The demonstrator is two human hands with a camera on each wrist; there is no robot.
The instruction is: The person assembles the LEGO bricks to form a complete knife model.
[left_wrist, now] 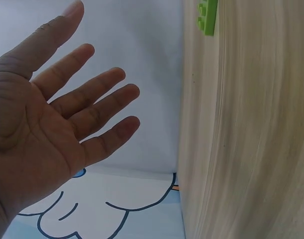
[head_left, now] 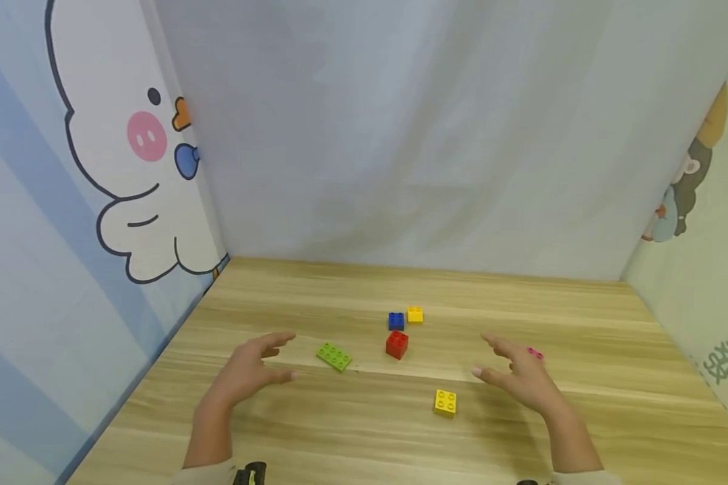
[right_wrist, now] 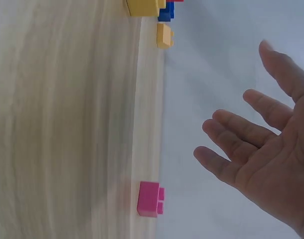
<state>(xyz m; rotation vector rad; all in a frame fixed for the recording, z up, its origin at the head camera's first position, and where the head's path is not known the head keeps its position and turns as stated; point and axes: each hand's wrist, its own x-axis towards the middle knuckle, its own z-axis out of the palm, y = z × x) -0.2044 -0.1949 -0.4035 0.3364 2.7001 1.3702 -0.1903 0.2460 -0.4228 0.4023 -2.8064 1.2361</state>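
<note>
My left hand (head_left: 250, 369) hovers above the table, fingers spread and holding nothing; the left wrist view shows its bare palm. Nearest to it is a green toy brick (head_left: 334, 357), lying flat to its right. My right hand (head_left: 520, 374) is also raised and holds nothing. Just behind it a pink brick (head_left: 535, 353) is partly hidden in the head view, but plain in the right wrist view. Between the hands are a red brick (head_left: 397, 345), a blue brick (head_left: 396, 321) and a yellow brick (head_left: 415, 315). Closer to me sits another yellow brick (head_left: 445, 403).
The bricks lie on a wood-grain table (head_left: 364, 444). A pale grey curtain (head_left: 400, 135) closes off the back edge. Printed cloth panels stand along the left (head_left: 24, 222) and right sides.
</note>
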